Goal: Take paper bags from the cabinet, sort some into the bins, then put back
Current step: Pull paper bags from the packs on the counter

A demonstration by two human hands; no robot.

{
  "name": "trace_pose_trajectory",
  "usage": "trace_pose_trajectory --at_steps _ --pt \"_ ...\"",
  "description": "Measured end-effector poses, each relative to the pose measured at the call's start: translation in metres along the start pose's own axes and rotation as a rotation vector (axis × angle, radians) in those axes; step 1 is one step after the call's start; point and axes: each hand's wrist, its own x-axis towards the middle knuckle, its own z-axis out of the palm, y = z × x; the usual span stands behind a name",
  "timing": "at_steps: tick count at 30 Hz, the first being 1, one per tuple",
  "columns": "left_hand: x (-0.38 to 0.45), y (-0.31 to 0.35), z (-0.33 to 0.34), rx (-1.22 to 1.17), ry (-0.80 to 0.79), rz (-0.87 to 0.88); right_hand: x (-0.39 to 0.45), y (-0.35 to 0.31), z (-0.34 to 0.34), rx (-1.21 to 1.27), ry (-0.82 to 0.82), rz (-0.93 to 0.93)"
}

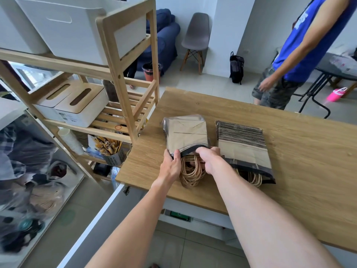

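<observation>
Two packs of brown paper bags in clear plastic wrap lie side by side on the wooden table (301, 144). The left pack (186, 132) has its twisted paper handles (191, 173) spilling out toward me. My left hand (171, 165) grips the open near edge of its plastic wrap. My right hand (209, 158) holds the same edge from the right, fingers tucked into the opening. The right pack (244, 147) rests untouched, its stacked bag edges showing at the far end.
A wooden shelf unit (119, 78) stands left of the table with white bins (63, 29) on top and white boxes (81, 107) lower down. An open cabinet door (90, 225) hangs below the table. A person in a blue shirt (301, 55) stands at the far right.
</observation>
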Motion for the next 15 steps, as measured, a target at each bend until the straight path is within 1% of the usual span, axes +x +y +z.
trace_pose_trajectory --at_steps 3,9,12,13,15 --pt "0.011 0.003 0.001 -0.013 0.021 0.025 0.003 -0.005 0.0 0.036 -0.035 0.038" --pt "0.033 0.019 0.018 -0.167 0.086 0.083 0.02 -0.01 -0.005 0.028 0.018 0.037" --pt "0.045 0.03 0.018 -0.214 0.226 -0.032 0.03 -0.008 -0.012 0.004 0.0 0.044" --pt "0.049 0.032 0.016 -0.21 0.252 -0.065 0.029 -0.007 -0.013 0.0 -0.009 0.044" --pt "0.058 0.035 0.012 -0.171 0.254 -0.087 0.024 -0.007 -0.014 0.004 -0.036 0.054"
